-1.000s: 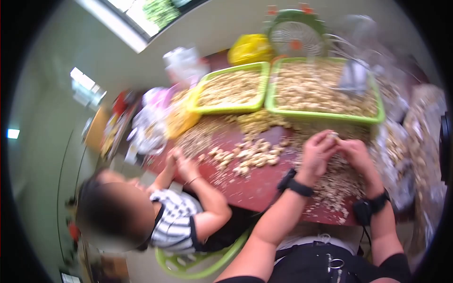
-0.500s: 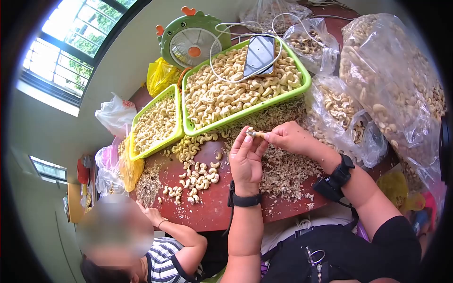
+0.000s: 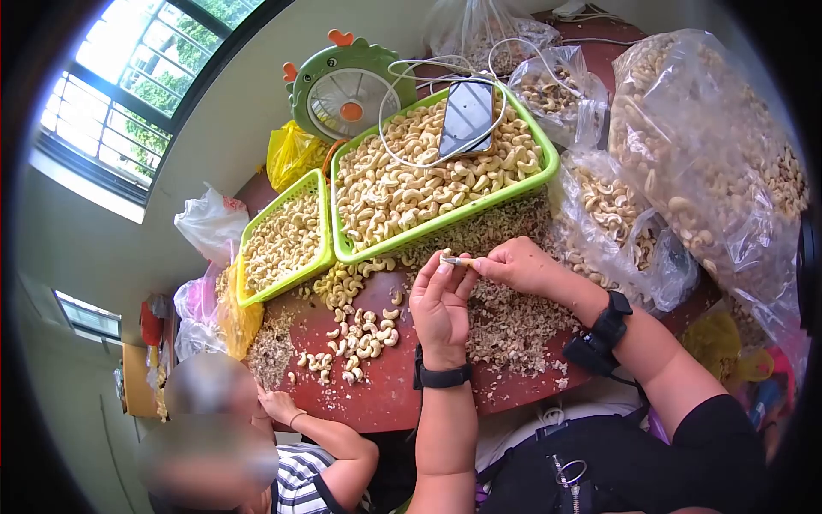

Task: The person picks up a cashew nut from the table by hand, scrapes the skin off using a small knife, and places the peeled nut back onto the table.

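Between the fingertips of my left hand (image 3: 441,313) is a cashew nut (image 3: 445,256), pinched with the palm turned up. My right hand (image 3: 518,267) grips a small knife (image 3: 461,261) by its handle, and the short blade reaches the nut. Both hands are above the red table (image 3: 402,385), just in front of a large green basket (image 3: 364,250) full of cashews. A heap of peeled skins (image 3: 518,330) lies under my right hand. Left of my left hand, several loose pale cashews (image 3: 364,337) are scattered on the table.
A smaller green basket (image 3: 323,227) of cashews stands to the left. A phone (image 3: 467,118) with a white cable rests on the large basket's nuts. Behind is a green fan (image 3: 347,101). Clear bags of cashews (image 3: 685,154) fill the right side. A co-worker's hand (image 3: 278,404) is at the table's left edge.
The view has shifted slightly, so the baskets and table appear a little lower. Both hands keep their hold on nut and knife, and the blade's angle at the nut differs slightly.
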`<state>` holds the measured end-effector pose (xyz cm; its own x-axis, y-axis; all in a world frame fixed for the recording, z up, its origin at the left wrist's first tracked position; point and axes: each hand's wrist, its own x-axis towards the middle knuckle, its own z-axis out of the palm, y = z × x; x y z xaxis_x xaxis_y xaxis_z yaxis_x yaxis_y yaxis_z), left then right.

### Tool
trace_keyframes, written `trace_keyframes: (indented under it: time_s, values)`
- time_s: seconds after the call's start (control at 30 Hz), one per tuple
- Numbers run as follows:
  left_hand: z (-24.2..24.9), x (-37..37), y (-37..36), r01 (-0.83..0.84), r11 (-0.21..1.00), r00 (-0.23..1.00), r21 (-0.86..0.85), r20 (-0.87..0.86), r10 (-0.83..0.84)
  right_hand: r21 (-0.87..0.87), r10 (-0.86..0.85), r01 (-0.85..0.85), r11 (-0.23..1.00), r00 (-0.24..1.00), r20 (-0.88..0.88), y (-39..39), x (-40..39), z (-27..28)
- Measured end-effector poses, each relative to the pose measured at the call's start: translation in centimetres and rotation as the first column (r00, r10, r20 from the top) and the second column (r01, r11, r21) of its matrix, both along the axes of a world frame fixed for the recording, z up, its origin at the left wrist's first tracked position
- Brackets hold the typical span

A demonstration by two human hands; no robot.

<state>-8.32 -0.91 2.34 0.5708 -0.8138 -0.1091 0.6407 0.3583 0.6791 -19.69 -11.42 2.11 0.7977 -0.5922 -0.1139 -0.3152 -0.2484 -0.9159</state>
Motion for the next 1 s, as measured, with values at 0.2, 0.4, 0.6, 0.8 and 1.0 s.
trace_keyframes:
  time_s: [0.2,0.4,0.6,0.8,1.0]
  values:
    - [-0.1,0.07,0.15,-0.042,0.999,0.999,0.024,0.01,0.041,-0.027,-0.002,0.001,1.0,1.0,-0.024,0.42,0.25,0.41]
    - [0.05,-0.44,0.18,-0.104,0.993,0.993,0.051,0.054,0.101,-0.078,0.022,-0.024,0.997,1.0,-0.016,0.68,0.2,0.26]
    - [-0.24,-0.67,0.13,-0.126,0.991,0.989,0.049,0.084,0.122,0.005,0.031,-0.031,0.999,0.999,0.019,0.6,0.17,-0.22]
    - [-0.68,-0.61,-0.03,-0.107,0.994,0.991,0.021,0.078,0.105,0.036,0.021,-0.023,0.999,0.999,0.05,0.48,0.13,-0.3]
    - [-0.54,-0.25,0.13,-0.066,0.998,0.998,0.013,0.015,0.066,0.06,0.048,-0.051,0.997,0.998,0.039,0.49,0.12,-0.14]
